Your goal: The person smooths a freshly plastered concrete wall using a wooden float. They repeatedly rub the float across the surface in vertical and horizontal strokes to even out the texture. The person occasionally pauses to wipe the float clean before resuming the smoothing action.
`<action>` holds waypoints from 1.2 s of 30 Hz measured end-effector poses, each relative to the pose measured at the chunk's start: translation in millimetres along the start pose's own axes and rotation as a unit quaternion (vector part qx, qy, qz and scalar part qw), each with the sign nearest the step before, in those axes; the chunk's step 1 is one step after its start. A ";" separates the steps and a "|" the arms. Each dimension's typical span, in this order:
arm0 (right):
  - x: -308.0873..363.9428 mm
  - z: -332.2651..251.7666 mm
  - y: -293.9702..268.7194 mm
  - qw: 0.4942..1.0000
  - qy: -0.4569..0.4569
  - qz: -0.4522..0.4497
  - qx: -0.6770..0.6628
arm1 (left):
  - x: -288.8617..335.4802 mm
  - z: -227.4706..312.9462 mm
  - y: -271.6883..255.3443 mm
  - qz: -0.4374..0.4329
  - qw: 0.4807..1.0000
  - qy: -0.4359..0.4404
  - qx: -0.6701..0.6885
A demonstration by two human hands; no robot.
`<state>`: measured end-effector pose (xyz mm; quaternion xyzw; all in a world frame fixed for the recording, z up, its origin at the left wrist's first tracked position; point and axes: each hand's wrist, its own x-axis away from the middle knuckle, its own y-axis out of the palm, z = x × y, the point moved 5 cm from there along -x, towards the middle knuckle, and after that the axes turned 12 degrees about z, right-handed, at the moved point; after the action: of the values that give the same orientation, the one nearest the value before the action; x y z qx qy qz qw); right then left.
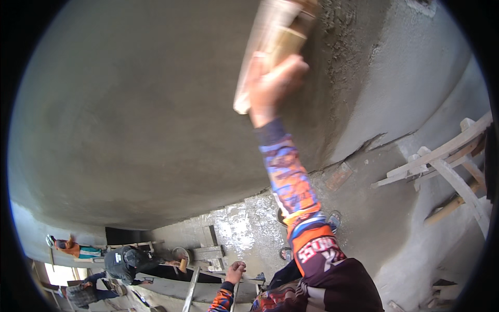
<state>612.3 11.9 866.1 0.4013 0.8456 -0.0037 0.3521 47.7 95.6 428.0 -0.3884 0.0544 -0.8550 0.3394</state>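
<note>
Our right hand is clenched round the handle of a wooden float, pressed flat against the grey plastered wall above it so its face rides the wet coat. The float looks pale, long and mortar-smeared. Rougher plaster lies just right of the hand. Far below, our left hand grips a metal rail, seemingly for balance.

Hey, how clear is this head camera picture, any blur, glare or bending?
Head view: the raised right hand and its pale wooden plastering float are motion-blurred; the grey plastered wall bulges from fisheye distortion; glare whitens the wet patch below; corners are black.
</note>
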 end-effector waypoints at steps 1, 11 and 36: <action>14.4 -23.2 2.9 0.998 -0.058 -0.005 -0.012 | -1.6 -6.6 1.3 -0.001 1.000 0.008 -0.008; 27.4 55.2 -23.3 0.994 0.074 0.068 -0.032 | 30.8 -12.8 -7.4 -0.045 0.994 0.004 -0.101; 48.2 107.8 -37.6 0.986 0.160 0.014 -0.035 | 40.3 -23.1 -17.2 -0.068 0.985 -0.006 -0.159</action>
<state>629.9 -12.2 745.8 0.3963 0.8848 0.0949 0.2260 3.3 79.8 443.4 -0.4450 0.1613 -0.8544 0.2142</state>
